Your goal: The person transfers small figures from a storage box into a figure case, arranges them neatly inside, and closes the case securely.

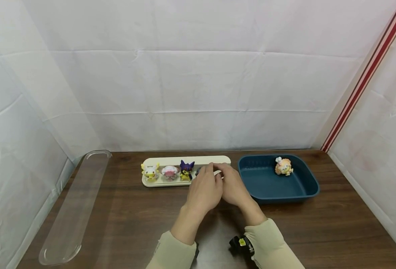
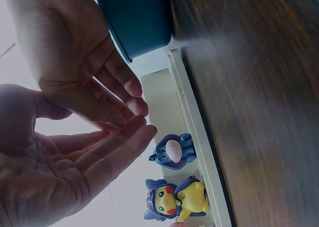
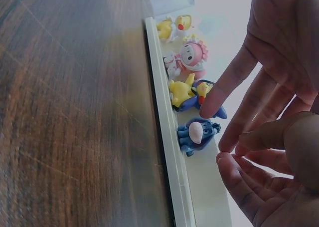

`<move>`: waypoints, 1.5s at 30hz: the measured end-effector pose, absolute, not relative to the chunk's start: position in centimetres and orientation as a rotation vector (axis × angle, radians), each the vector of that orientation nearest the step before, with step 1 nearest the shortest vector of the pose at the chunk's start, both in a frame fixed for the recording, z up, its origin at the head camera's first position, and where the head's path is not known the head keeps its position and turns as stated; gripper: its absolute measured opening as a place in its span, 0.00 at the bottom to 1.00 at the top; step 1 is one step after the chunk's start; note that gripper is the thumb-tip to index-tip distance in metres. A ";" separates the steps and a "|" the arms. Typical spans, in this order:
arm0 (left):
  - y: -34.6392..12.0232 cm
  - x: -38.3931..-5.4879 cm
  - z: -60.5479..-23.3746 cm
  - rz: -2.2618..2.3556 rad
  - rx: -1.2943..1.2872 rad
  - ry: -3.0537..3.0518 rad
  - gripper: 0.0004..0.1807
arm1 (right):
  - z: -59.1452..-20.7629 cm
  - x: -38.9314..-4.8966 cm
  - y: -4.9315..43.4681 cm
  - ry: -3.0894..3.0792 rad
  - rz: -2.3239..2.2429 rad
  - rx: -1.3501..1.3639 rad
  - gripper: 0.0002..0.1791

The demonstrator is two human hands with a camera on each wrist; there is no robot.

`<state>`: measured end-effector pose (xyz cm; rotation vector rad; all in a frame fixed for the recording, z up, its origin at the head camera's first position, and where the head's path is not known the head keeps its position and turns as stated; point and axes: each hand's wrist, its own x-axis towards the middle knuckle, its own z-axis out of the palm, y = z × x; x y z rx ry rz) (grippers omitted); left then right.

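My left hand (image 1: 204,190) and right hand (image 1: 233,186) come together above the right part of a long cream tray (image 1: 171,161). Their fingers are loosely extended and the fingertips meet, with no object showing between them in either wrist view. Close by the fingertips stands a blue donkey figurine (image 2: 174,151), mostly hidden behind the hands in the head view. To its left in the tray are a yellow figurine in a purple hood (image 1: 186,171), a pink-and-white one (image 1: 170,173) and a white-and-yellow one (image 1: 150,172).
A dark teal bin (image 1: 258,183) stands right of the tray, holding an orange figurine with a white hat (image 1: 284,167). A long transparent cover (image 1: 73,209) lies at the table's left. White sheeting (image 1: 198,82) hangs behind the wooden table (image 1: 134,224).
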<state>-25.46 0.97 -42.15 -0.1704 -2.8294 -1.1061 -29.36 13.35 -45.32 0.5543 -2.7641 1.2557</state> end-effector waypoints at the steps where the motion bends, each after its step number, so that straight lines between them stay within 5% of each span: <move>1: 1.0 -25.5 -42.1 -1.103 -0.171 -2.830 0.28 | -45.3 -29.3 13.4 -2.765 1.254 0.555 0.22; 45: 1.0 -25.6 -42.2 -1.092 -0.204 -2.814 0.27 | -44.8 -29.3 13.5 -2.782 1.213 0.555 0.22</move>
